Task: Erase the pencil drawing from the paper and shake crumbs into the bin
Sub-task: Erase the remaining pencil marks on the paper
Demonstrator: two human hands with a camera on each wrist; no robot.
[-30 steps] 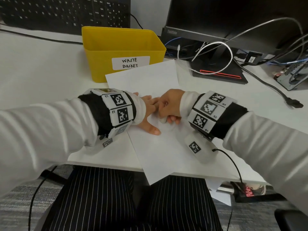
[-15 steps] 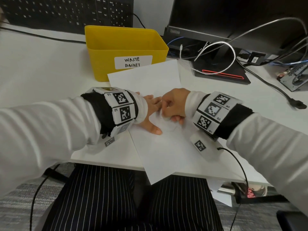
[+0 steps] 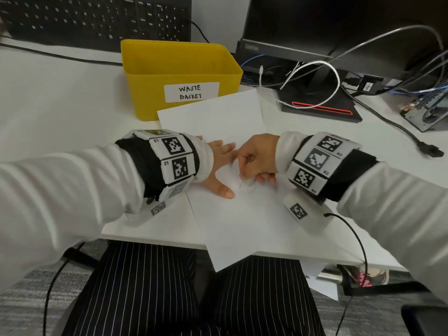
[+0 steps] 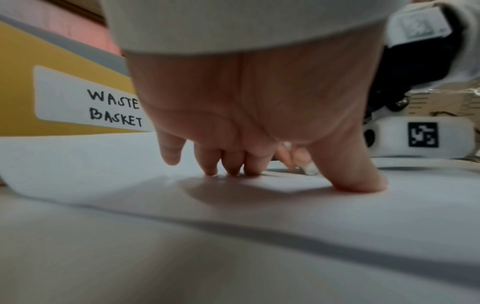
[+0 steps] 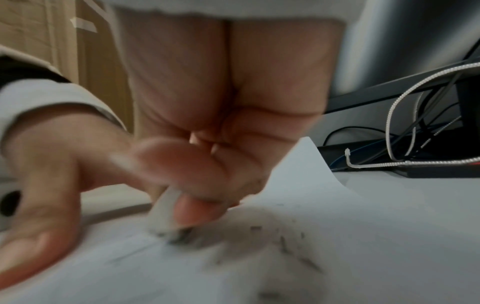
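Observation:
A white sheet of paper (image 3: 242, 214) lies tilted on the desk, its near corner past the desk edge. My left hand (image 3: 221, 166) presses it flat with spread straight fingers (image 4: 358, 174). My right hand (image 3: 257, 158) pinches a small white eraser (image 3: 249, 182) whose tip touches the paper beside faint pencil lines (image 3: 238, 184). In the right wrist view the eraser (image 5: 166, 214) is blurred, with dark crumbs (image 5: 283, 240) scattered on the paper (image 5: 337, 257). The yellow bin (image 3: 179, 76) labelled WASTE BASKET stands just behind the sheet.
A black keyboard (image 3: 97, 18) lies at the back left. A monitor stand (image 3: 320, 103) with looped white and black cables (image 3: 337, 81) sits at the back right. A black cable (image 3: 397, 132) runs across the right side of the desk.
My right hand with the eraser has shifted slightly right and nearer over the pencil lines, a rubbing stroke. The left hand stays pressed on the paper.

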